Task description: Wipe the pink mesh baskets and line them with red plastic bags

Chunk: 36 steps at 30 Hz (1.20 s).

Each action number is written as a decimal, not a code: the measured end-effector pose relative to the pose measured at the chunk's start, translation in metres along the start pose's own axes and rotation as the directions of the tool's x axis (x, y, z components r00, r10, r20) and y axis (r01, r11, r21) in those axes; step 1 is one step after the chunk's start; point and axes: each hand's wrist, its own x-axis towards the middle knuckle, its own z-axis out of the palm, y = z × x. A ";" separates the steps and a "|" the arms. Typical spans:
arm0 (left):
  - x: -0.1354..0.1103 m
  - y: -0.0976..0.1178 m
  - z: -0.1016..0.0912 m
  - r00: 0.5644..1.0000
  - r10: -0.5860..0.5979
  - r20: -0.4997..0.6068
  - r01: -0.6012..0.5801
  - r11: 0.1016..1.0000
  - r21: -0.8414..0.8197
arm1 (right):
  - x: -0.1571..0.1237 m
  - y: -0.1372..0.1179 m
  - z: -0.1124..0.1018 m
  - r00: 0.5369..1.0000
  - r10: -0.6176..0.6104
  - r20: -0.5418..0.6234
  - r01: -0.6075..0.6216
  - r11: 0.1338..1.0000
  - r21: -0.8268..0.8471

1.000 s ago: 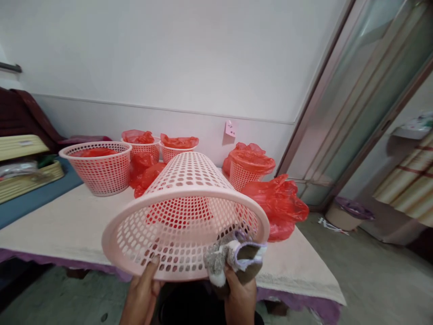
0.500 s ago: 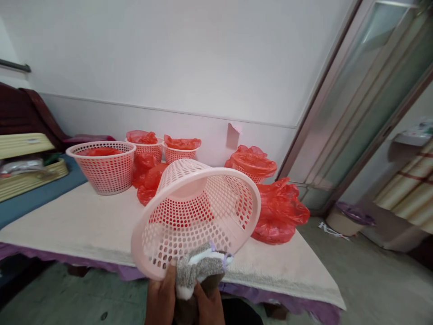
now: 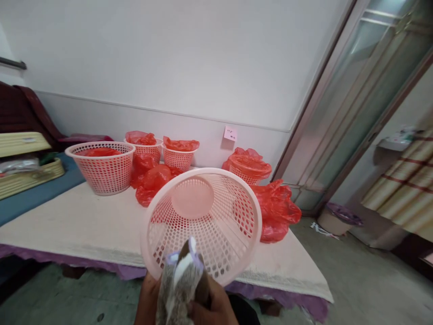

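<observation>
A pink perforated plastic basket [image 3: 248, 253] is tipped with its mouth toward me, its round base showing inside. My left hand [image 3: 147, 295] is at the basket's near lower rim, gripping it, its fingers partly hidden. A grey-brown fuzzy cloth [image 3: 179, 284] with white and lilac edging hangs in front of that rim. My right hand [image 3: 214, 302] is closed around the cloth's right side. Behind the basket lie crumpled red plastic bags [image 3: 154, 180], and another red bag [image 3: 275, 210] sits to its right.
On the white-covered table [image 3: 84, 225] stand a large pink basket [image 3: 108, 174] at left and smaller baskets [image 3: 178, 158] with red bags at the back. A pink note [image 3: 230, 133] is on the wall. A waste bin [image 3: 338, 219] stands on the floor at right.
The basket has turned so its mouth faces me more squarely, and its base shows more fully. The cloth has been swung more upright in my right hand.
</observation>
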 end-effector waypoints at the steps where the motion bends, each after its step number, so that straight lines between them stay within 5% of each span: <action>1: -0.002 0.000 -0.002 0.999 -0.032 0.025 0.032 0.999 0.004 | 0.004 -0.009 -0.003 0.999 -0.023 -0.030 0.023 1.000 -0.002; 6: -0.007 -0.004 -0.007 0.994 -0.112 0.001 0.112 0.993 0.039 | 0.022 -0.066 -0.030 0.977 -0.065 -0.205 0.055 0.997 -0.052; 10: -0.007 -0.001 -0.005 0.999 -0.035 0.025 0.032 0.996 0.080 | 0.040 -0.086 -0.038 0.966 -0.207 -0.154 0.184 0.972 -0.148; 17: -0.007 0.005 -0.005 0.971 0.169 0.172 -0.212 0.939 0.273 | 0.054 -0.045 0.009 0.945 -0.218 0.245 0.301 0.872 -0.386; 22: -0.002 -0.002 -0.020 0.980 0.129 0.149 -0.168 0.940 0.298 | 0.054 -0.020 0.020 0.945 -0.152 0.289 0.307 0.716 -0.627; 26: -0.007 -0.005 -0.025 0.990 0.102 0.097 -0.129 0.934 0.334 | 0.070 -0.018 0.006 0.939 -0.059 0.338 0.317 0.527 -0.789; 31: -0.015 -0.012 -0.020 0.968 0.182 0.172 -0.240 0.865 0.440 | 0.089 -0.012 -0.014 0.953 0.114 0.280 0.243 0.262 -0.934; 36: -0.015 -0.014 -0.021 0.949 0.171 0.264 -0.290 0.803 0.522 | 0.102 0.003 -0.025 0.965 0.116 0.237 0.208 0.220 -0.953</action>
